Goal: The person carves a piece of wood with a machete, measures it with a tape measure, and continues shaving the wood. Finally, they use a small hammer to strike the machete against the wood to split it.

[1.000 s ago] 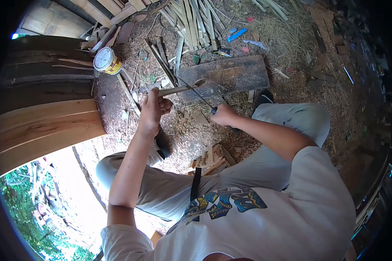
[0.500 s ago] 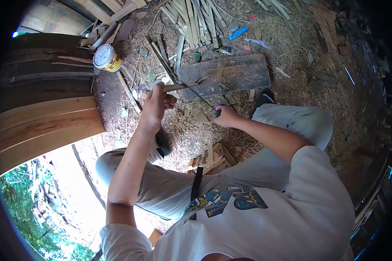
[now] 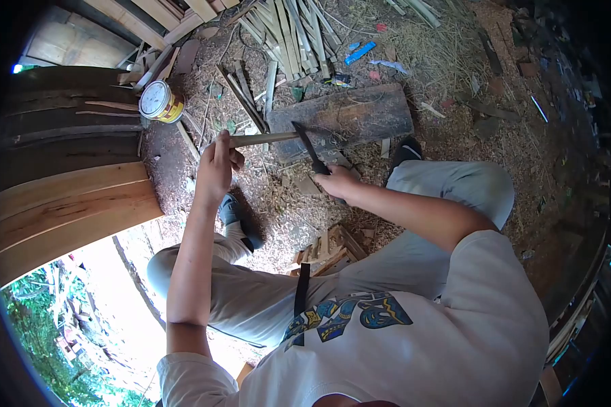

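Observation:
My left hand (image 3: 215, 169) is closed around one end of a thin wooden strip (image 3: 261, 138), which points right over the near left part of a weathered plank (image 3: 380, 115) on the ground. In my right hand (image 3: 339, 183) is a knife (image 3: 309, 146) with a dark blade, gripped by its handle. The blade angles up and left, and it overlaps the strip's free end in this view. My fingers hide most of the handle.
Shavings cover the ground. A pile of wooden strips (image 3: 292, 41) lies beyond the plank. A lidded bucket (image 3: 161, 102) stands at left beside stacked boards (image 3: 75, 203). A small pile of wood offcuts (image 3: 332, 247) sits between my legs, and a blue wrapper (image 3: 360, 53) lies far off.
The knife has turned so its blade shows broader and steeper across the strip's end. My left hand has shifted slightly left and down with the strip; the whole view has shifted a little.

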Available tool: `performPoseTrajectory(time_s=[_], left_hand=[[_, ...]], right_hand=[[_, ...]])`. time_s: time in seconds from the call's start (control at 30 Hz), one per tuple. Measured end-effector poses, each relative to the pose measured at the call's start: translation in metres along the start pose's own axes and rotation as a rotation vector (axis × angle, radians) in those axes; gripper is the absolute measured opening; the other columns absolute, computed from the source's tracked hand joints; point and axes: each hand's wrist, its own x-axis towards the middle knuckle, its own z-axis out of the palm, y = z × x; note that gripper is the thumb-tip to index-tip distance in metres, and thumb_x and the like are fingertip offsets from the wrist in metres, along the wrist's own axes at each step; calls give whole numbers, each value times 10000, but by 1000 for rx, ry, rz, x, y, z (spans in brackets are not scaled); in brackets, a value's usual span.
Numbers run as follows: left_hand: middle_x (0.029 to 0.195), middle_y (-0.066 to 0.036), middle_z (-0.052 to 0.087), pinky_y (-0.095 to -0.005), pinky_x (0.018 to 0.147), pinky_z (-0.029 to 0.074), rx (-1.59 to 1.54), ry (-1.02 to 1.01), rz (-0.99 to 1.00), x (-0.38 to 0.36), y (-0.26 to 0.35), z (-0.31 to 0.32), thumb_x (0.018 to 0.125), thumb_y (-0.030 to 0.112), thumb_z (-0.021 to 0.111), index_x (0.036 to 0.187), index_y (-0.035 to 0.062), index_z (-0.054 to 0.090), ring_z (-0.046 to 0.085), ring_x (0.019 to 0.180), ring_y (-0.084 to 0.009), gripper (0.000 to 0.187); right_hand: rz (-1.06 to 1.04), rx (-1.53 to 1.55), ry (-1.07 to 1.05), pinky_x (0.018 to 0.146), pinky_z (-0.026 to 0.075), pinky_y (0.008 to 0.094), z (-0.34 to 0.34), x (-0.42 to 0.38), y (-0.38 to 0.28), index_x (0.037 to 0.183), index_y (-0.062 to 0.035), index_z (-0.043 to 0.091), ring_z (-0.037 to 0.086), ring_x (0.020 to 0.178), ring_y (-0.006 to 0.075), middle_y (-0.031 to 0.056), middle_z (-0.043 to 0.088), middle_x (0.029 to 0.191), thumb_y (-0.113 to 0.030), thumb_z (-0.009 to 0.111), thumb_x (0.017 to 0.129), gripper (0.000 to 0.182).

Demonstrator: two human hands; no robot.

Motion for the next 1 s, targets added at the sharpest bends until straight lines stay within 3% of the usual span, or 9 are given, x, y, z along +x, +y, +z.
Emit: performPoseTrajectory(time_s=[0.1, 0.23, 0.3, 0.33, 0.43, 0.5, 0.87, 0.93, 1.0], left_hand=[[692, -89, 623, -342, 657, 482, 261, 74, 51, -1, 0, -7, 1104, 486, 386, 990, -45, 652, 603, 668, -169, 605], [714, -210, 661, -480, 652, 500, 740, 97, 189, -17, 20, -9, 1105, 412, 406, 938, -31, 627, 674, 689, -388, 522], [724, -237, 654, -514, 650, 495, 780, 93, 229, -22, 18, -5, 1101, 382, 416, 917, -22, 619, 658, 705, -433, 489], [733, -264, 648, -548, 648, 491, 821, 91, 271, -24, 19, -3, 1098, 353, 425, 896, -13, 611, 642, 722, -478, 458], [739, -277, 639, -574, 647, 487, 894, 103, 330, -30, 14, 8, 1090, 329, 443, 898, -5, 605, 625, 726, -497, 418], [730, -268, 637, -565, 629, 491, 861, 112, 337, -32, 11, 12, 1089, 335, 448, 896, 0, 596, 626, 705, -490, 414], [748, -265, 653, -565, 637, 495, 848, 114, 364, -36, 6, 19, 1091, 339, 438, 961, 7, 605, 640, 718, -482, 394], [751, -267, 655, -566, 638, 495, 859, 108, 360, -32, 4, 15, 1092, 337, 436, 980, 4, 606, 643, 720, -481, 390], [754, -269, 657, -567, 639, 495, 870, 101, 359, -28, 6, 14, 1092, 335, 435, 1000, 0, 607, 645, 721, -479, 387]], right_hand=[[30, 186, -5, 501, 434, 352, 7, -41, -11, 1032, -34, 627, 580, 546, 143, 27, 596, 673, -343, 622, 970, 315], [-74, 241, -70, 500, 423, 365, 11, -80, -38, 933, -54, 570, 564, 548, 137, 19, 575, 665, -317, 623, 969, 270], [-161, 196, -71, 510, 436, 364, 10, -86, -39, 961, -48, 579, 570, 550, 145, 21, 569, 651, -287, 634, 960, 245], [-332, 126, -44, 518, 445, 369, 5, -102, -53, 972, -47, 583, 568, 543, 148, 19, 562, 635, -281, 641, 955, 242], [-567, 52, -32, 545, 467, 397, 8, -116, -72, 1012, -35, 585, 585, 533, 192, 52, 565, 609, -267, 668, 929, 260], [-714, -60, -59, 553, 439, 335, 5, -126, -89, 1164, -30, 593, 558, 581, 127, 21, 570, 692, -261, 699, 942, 337], [-825, -42, -27, 560, 430, 311, 7, -103, -72, 1149, -7, 604, 525, 603, 91, 11, 555, 695, -296, 721, 967, 361], [-674, 99, -215, 576, 424, 284, 5, -101, -74, 1164, -12, 588, 519, 630, 71, -9, 539, 689, -312, 690, 1002, 356], [-714, 73, -188, 573, 421, 274, 3, -98, -74, 1174, -15, 581, 525, 640, 62, -11, 548, 710, -296, 673, 1013, 336]])
